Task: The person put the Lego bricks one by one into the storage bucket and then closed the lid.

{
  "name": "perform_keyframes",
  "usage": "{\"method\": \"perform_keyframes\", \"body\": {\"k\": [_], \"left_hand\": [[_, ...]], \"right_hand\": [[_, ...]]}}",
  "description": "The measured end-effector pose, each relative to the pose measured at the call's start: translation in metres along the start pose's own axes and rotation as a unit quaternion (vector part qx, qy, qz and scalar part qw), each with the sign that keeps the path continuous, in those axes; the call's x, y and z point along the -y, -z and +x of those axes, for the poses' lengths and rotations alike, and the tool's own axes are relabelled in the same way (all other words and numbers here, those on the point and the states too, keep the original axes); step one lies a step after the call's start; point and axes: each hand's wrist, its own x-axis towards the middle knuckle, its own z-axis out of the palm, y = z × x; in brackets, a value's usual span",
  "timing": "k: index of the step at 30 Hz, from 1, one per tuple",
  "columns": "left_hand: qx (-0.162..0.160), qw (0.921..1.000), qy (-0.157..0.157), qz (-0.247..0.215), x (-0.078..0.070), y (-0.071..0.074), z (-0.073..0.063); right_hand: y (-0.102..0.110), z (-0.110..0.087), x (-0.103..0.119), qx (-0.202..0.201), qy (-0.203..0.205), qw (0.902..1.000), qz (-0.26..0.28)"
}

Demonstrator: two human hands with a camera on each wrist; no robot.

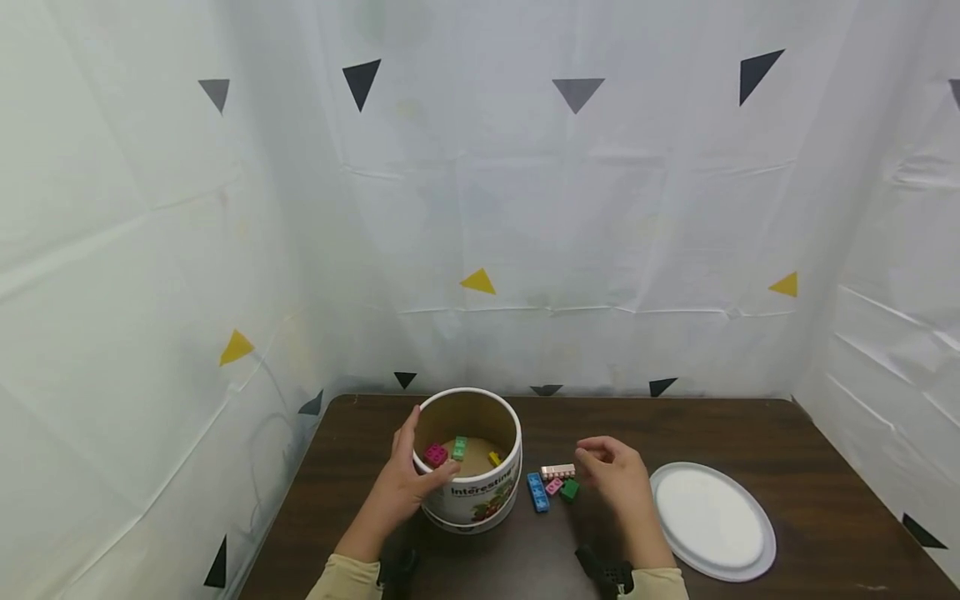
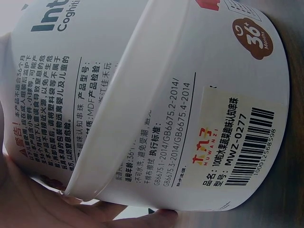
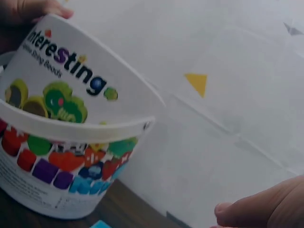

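My left hand [image 1: 401, 487] grips the rim of a white printed bucket [image 1: 480, 500], thumb at the near edge and fingers round the left side. Inside lie a magenta toy brick [image 1: 436, 454], a light green brick [image 1: 460, 448] and a small yellow brick [image 1: 494, 459]. To the bucket's right are a blue brick [image 1: 537, 492], a pale pink-white brick [image 1: 558, 472], a small pink brick [image 1: 553, 486] and a dark green brick [image 1: 570, 490]. My right hand [image 1: 618, 483] hovers beside these, fingers loosely bent; nothing shows between them.
A round white lid [image 1: 708, 517] lies on the dark wooden table [image 1: 817, 467] to the right of my right hand. A white sheet [image 1: 570, 225] with triangles hangs behind the table and at both sides. The bucket's white handle [image 2: 128, 104] hangs against its side.
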Motion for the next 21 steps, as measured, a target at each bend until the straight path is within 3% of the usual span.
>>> {"method": "perform_keyframes", "body": {"k": [6,13,21], "left_hand": [[-0.002,1.0,0.003,-0.002,0.001,-0.001,0.0],[-0.005,1.0,0.003,0.007,0.002,0.0,0.001],[-0.005,0.9999,0.009,0.005,0.002,0.0,0.0]], "right_hand": [[-0.003,0.009,-0.024,0.017,-0.029,0.9975,-0.063],[-0.017,0.014,-0.048,0.035,-0.039,0.9877,-0.147],[-0.017,0.013,-0.048,0.043,-0.035,0.9874,-0.149]]}}
